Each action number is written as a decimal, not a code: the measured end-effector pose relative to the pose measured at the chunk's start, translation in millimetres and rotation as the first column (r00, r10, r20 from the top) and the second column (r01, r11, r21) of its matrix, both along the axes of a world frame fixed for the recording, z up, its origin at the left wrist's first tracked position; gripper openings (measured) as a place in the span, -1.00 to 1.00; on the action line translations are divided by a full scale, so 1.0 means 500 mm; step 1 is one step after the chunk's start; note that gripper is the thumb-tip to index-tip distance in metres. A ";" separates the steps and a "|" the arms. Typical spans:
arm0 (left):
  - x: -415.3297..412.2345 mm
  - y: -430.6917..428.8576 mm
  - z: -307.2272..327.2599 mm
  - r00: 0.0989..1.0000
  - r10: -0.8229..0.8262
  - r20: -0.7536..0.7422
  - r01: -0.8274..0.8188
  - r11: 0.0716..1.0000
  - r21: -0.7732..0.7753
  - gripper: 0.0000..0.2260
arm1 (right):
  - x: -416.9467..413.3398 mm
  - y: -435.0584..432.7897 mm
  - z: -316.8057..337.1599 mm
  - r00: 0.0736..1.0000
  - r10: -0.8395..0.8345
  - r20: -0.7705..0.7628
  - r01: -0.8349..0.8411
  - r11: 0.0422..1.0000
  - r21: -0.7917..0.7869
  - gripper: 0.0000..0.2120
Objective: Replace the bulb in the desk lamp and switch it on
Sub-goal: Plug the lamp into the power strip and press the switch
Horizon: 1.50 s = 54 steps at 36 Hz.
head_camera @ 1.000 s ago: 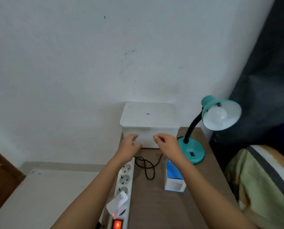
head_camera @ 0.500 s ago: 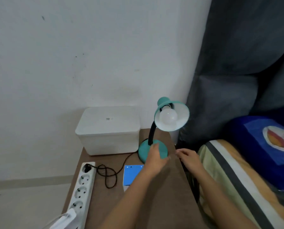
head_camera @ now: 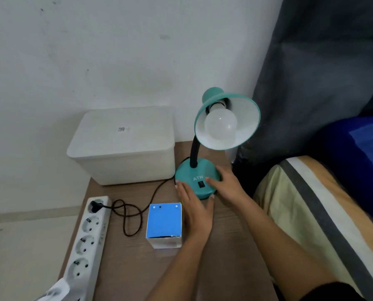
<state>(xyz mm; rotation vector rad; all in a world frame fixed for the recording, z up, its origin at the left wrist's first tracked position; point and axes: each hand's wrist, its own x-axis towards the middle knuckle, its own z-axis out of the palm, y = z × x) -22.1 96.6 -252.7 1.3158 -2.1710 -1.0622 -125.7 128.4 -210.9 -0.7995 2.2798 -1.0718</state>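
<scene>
The lamp [head_camera: 205, 148] stands beside the white bin [head_camera: 124, 146], unlit bulb [head_camera: 220, 127] still screwed in. Both hands, left [head_camera: 195, 210] and right [head_camera: 226, 184], rest flat, fingers spread, against its base; replacement looks unstarted.

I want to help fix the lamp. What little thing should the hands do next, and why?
Probably steady the base with the left hand and lift the right hand to the bulb to unscrew it: both hands rest at the base, and the unlit bulb sits in the shade.
</scene>
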 end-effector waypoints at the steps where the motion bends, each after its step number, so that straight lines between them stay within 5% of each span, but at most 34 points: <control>1: -0.001 -0.001 -0.003 1.000 0.003 -0.001 -0.003 1.000 -0.011 -0.21 | -0.001 -0.006 -0.006 1.000 0.001 -0.012 -0.001 1.000 0.002 -0.51; 12: -0.002 -0.015 -0.023 0.999 -0.022 -0.026 0.020 0.998 -0.067 -0.24 | 0.000 -0.018 -0.054 0.998 -0.059 -0.018 0.057 0.993 -0.105 -0.32; 19: 0.018 -0.018 -0.027 0.997 -0.073 0.014 0.074 0.993 -0.092 -0.25 | -0.005 -0.019 -0.057 0.996 -0.088 0.023 0.091 0.971 -0.221 -0.53; 24: 0.017 -0.018 -0.025 0.997 -0.071 0.019 0.073 0.991 -0.116 -0.26 | -0.002 -0.015 -0.062 0.996 -0.091 0.002 0.088 0.957 -0.278 -0.47; 37: 0.016 -0.018 -0.030 0.997 -0.073 0.023 0.076 0.988 -0.136 -0.26 | 0.004 -0.015 -0.069 0.992 -0.114 -0.061 0.095 0.964 -0.247 -0.52; 54: 0.008 -0.016 -0.044 0.999 -0.049 0.010 0.050 0.979 -0.198 -0.20 | 0.017 -0.033 -0.041 0.965 -0.253 0.076 0.264 0.940 -0.215 -0.38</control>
